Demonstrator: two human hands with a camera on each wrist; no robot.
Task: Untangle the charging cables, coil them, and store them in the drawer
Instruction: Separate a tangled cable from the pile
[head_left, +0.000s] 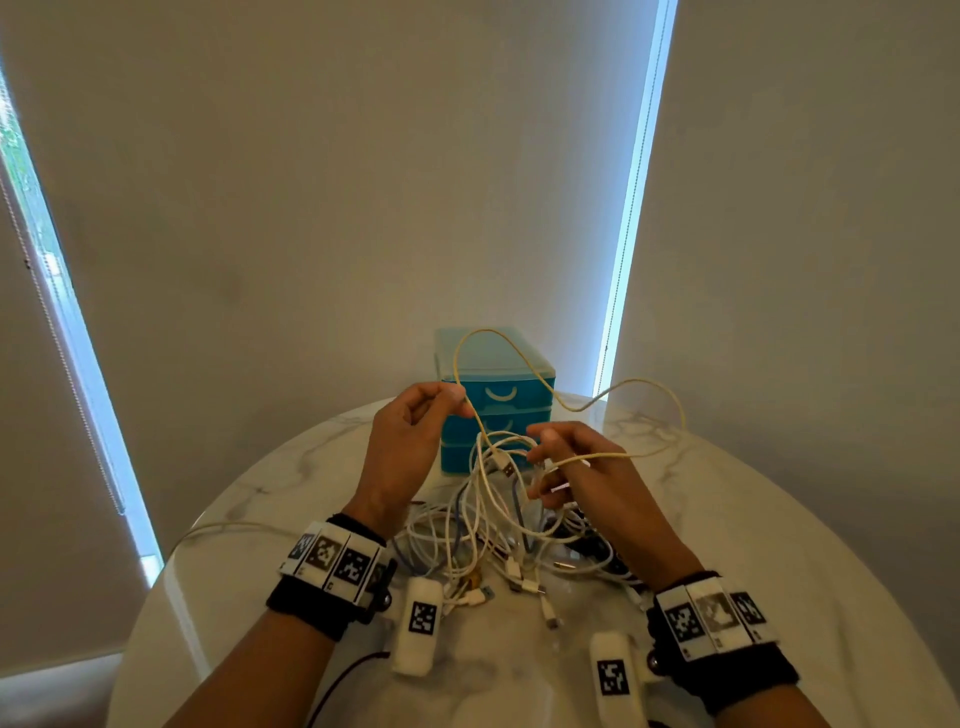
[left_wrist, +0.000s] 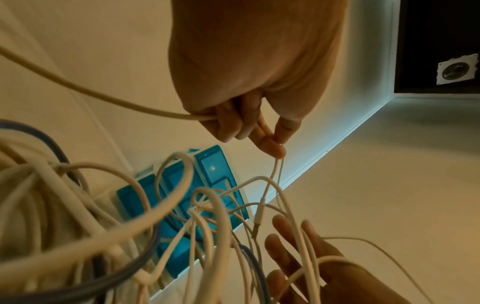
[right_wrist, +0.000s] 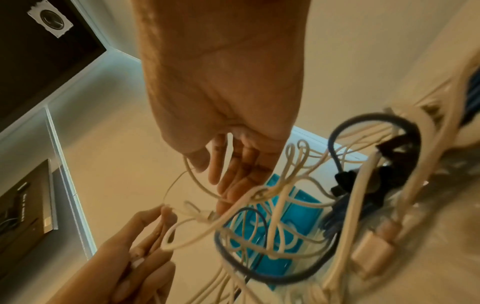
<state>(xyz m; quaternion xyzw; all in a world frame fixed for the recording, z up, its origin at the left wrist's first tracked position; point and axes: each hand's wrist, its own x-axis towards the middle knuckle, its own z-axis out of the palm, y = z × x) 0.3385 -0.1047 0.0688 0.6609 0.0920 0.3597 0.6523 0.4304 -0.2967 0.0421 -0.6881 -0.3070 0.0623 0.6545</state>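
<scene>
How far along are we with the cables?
Early. Done: nothing coiled or stored; the drawer unit looks shut. In hand: the left hand pinches a yellowish cable and lifts it, while the right hand has it looped over its fingers. Left: the tangled pile still lies knotted on the table.

Head view high, down over the table (head_left: 779, 519); both wrist views close, upward, sharing the blue drawer unit (left_wrist: 207, 162).

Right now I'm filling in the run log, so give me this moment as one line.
stage: untangling | left hand: pinches yellowish cable | right hand: fingers through cable tangle | drawer unit: closed
</scene>
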